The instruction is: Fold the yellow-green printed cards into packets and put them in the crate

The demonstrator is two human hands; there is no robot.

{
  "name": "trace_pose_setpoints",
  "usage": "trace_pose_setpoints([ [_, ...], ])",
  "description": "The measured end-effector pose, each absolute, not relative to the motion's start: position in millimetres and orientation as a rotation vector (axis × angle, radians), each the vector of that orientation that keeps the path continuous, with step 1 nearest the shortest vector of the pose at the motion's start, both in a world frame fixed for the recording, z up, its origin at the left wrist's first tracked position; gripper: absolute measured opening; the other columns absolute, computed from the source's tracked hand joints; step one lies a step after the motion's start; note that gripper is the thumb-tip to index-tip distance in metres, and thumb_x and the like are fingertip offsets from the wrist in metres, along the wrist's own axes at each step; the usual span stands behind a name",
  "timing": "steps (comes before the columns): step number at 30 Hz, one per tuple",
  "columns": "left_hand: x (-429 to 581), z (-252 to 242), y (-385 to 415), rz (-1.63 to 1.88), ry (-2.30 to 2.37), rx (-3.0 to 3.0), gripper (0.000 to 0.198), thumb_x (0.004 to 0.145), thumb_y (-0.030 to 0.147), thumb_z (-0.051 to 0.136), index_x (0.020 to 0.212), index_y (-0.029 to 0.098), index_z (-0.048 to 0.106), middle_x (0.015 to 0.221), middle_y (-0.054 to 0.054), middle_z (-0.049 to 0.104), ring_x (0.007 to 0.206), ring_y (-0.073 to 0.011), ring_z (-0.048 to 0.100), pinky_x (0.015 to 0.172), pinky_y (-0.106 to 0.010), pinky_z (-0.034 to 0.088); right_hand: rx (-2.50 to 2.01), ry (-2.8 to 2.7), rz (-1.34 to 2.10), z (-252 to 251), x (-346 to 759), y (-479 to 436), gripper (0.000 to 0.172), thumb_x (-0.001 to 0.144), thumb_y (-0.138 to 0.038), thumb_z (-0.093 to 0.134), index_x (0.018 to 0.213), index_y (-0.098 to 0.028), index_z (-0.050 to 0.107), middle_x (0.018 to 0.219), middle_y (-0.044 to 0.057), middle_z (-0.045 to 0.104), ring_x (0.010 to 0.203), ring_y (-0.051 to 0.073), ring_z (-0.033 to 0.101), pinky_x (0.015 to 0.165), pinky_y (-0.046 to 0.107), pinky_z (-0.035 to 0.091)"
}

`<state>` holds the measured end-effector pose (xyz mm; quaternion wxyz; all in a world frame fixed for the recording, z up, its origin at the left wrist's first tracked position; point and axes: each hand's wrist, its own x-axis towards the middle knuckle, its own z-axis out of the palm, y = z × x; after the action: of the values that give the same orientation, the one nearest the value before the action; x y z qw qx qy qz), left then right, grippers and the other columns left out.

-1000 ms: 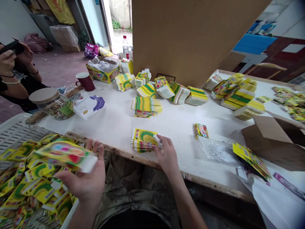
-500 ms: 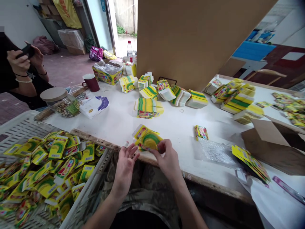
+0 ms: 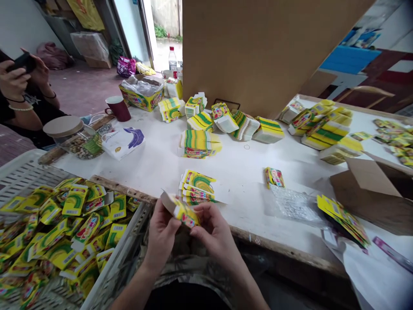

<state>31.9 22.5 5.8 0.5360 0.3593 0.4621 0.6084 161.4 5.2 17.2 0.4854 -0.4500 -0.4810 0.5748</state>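
Between my two hands, above the table's near edge, is a small yellow and green printed carton [image 3: 184,212], tilted, with an end flap standing out. My left hand [image 3: 161,230] grips its left end, thumb in front. The fingers and thumb of my right hand [image 3: 211,226] pinch its right end. Just beyond them on the white table lies a fanned stack of flat cartons [image 3: 197,185]. Farther back sits a thicker bundle of flat cartons [image 3: 196,143]. At my left, a white plastic crate [image 3: 124,234] holds a heap of similar cartons [image 3: 75,232].
Bundles of cartons [image 3: 226,118] line a cardboard panel [image 3: 241,51]. A jar [image 3: 74,137], a mug [image 3: 118,108] and a tissue box [image 3: 122,143] stand at left. At right are a small carton [image 3: 274,177], clear plastic [image 3: 295,204] and an open box [image 3: 371,196]. A person [image 3: 26,86] holds a phone.
My right hand has taken a carton off the fanned stack and drawn it nearer. My left hand, open before, has closed on its other end.
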Motion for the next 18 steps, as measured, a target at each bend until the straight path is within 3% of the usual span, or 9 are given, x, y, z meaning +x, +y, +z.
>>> trace_pose_setpoints([
  [2,24,2,23,1.447,1.197,0.905,0.030,0.072,0.041,0.077,0.093,0.020,0.070,0.084,-0.001,0.071,0.077,-0.0162,0.063,0.075,-0.026,0.053,-1.141,-1.314,1.293,20,172,8,0.014,0.085,-0.024,0.061,0.099,-0.022,0.059,0.083,-0.001,0.064,0.072,0.014,0.057,0.064,0.024,0.044],
  [5,10,7,26,1.341,1.177,1.046,0.026,0.082,0.039,0.068,0.099,0.019,0.072,0.097,-0.005,0.073,0.092,-0.0209,0.066,0.086,-0.031,0.052,-1.198,-1.512,1.000,26,189,9,0.014,0.090,-0.017,0.055,0.098,-0.024,0.064,0.089,0.000,0.070,0.080,0.015,0.062,0.070,0.025,0.048],
  [8,-9,24,31,1.197,0.943,1.228,0.068,0.082,0.065,0.053,0.134,0.023,0.051,0.136,-0.011,0.055,0.125,-0.0294,0.051,0.107,-0.043,0.039,-1.200,-1.758,0.590,32,202,7,0.029,0.090,-0.009,0.052,0.106,-0.028,0.067,0.099,0.001,0.070,0.093,0.017,0.060,0.082,0.029,0.048],
  [10,-18,39,32,1.023,0.932,1.433,0.097,0.067,0.077,0.058,0.144,0.024,0.034,0.147,-0.012,0.043,0.135,-0.0329,0.039,0.112,-0.047,0.031,-1.152,-1.963,0.349,36,206,4,0.033,0.091,-0.008,0.051,0.108,-0.031,0.067,0.099,0.000,0.070,0.100,0.019,0.056,0.097,0.037,0.041],
  [12,-18,50,31,0.709,1.032,1.668,0.101,0.058,0.066,0.076,0.141,0.025,0.037,0.141,-0.013,0.049,0.129,-0.0341,0.045,0.108,-0.047,0.036,-1.079,-2.120,0.249,39,205,-1,0.035,0.090,-0.009,0.053,0.111,-0.034,0.066,0.102,-0.002,0.069,0.109,0.021,0.052,0.112,0.044,0.024],
  [14,-10,53,28,0.491,1.157,1.790,0.082,0.064,0.046,0.080,0.133,0.023,0.043,0.126,-0.011,0.060,0.114,-0.0313,0.058,0.097,-0.044,0.046,-1.078,-2.070,0.270,37,200,-7,0.043,0.088,-0.016,0.060,0.126,-0.036,0.057,0.122,-0.001,0.062,0.125,0.023,0.044,0.118,0.048,0.010],
  [16,1,49,22,0.497,1.282,1.850,0.065,0.073,0.036,0.072,0.129,0.021,0.041,0.113,-0.010,0.064,0.101,-0.0280,0.063,0.087,-0.040,0.051,-1.168,-1.769,0.375,34,195,-11,0.068,0.084,-0.025,0.067,0.144,-0.036,0.035,0.147,0.002,0.040,0.139,0.027,0.029,0.119,0.051,0.009],
  [18,11,40,15,0.608,1.338,1.942,0.067,0.074,0.031,0.068,0.131,0.020,0.034,0.106,-0.008,0.064,0.095,-0.0260,0.063,0.081,-0.037,0.052,-1.207,-1.416,0.674,30,189,-14,0.079,0.084,-0.035,0.067,0.149,-0.034,0.021,0.156,0.004,0.024,0.143,0.028,0.024,0.117,0.051,0.019],
])
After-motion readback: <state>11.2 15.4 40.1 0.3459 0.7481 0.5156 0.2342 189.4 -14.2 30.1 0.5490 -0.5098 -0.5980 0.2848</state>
